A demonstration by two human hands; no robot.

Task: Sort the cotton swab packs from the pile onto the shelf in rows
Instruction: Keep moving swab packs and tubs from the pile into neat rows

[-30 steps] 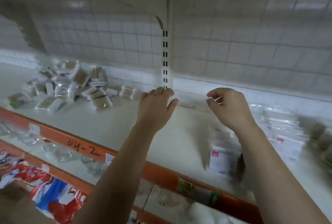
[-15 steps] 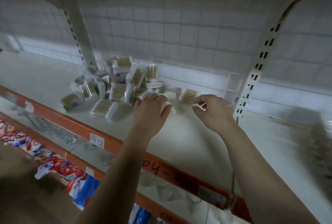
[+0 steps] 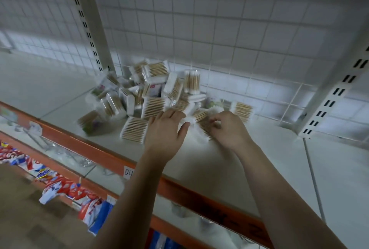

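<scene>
A jumbled pile of cotton swab packs (image 3: 151,91) lies on the white shelf (image 3: 229,161), against the wire-grid back. The packs are clear, with wooden sticks and white tips. My left hand (image 3: 165,131) reaches over the pile's front edge with its fingers straight and spread, just above a flat pack (image 3: 134,130). My right hand (image 3: 227,129) has curled fingers that pinch a pack (image 3: 202,121) at the pile's right side. One more pack (image 3: 242,110) lies just behind that hand.
A slotted white upright (image 3: 90,29) stands behind the pile on the left, another upright (image 3: 331,97) on the right. The shelf's orange front rail (image 3: 103,153) carries paper labels. Red and blue packets (image 3: 60,187) hang on a lower level.
The view has swung left and closer, so the pile now sits in the middle. Both hands have reached the pile. My right hand has taken hold of a pack.
</scene>
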